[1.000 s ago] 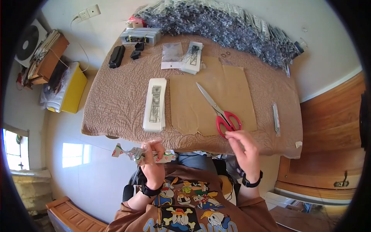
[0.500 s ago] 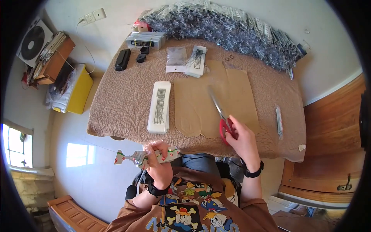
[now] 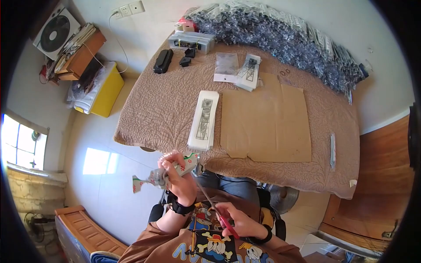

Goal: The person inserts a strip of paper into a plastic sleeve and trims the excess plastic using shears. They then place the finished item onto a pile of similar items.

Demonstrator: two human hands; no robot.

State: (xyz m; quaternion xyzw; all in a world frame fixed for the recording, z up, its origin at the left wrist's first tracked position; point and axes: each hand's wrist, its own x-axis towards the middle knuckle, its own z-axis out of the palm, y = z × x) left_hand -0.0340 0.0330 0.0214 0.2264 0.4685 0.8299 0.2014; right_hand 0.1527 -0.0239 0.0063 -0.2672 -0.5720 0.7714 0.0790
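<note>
My left hand [image 3: 180, 183] is closed around a patterned strip [image 3: 190, 162], white with red flowers and green lines, its other side silvery. One end of the strip sticks out to the left, the other to the upper right. My right hand [image 3: 242, 222] grips a pair of scissors [image 3: 229, 226] by the red handles, low in front of my shirt. Their blades look closed together and point up and left, with the tips close to the strip and my left hand.
On the brown quilted table cover [image 3: 153, 105] lie a cardboard sheet [image 3: 265, 122], a stack of printed white sleeves [image 3: 204, 120] and a clear bag [image 3: 226, 65]. A black case [image 3: 163, 61] is at the far left. Silvery tinsel bundles [image 3: 280, 37] line the back edge.
The scissors have come off the cardboard, down and left toward my left hand. My left hand still holds the strip, now more tilted. The whole view has shifted.
</note>
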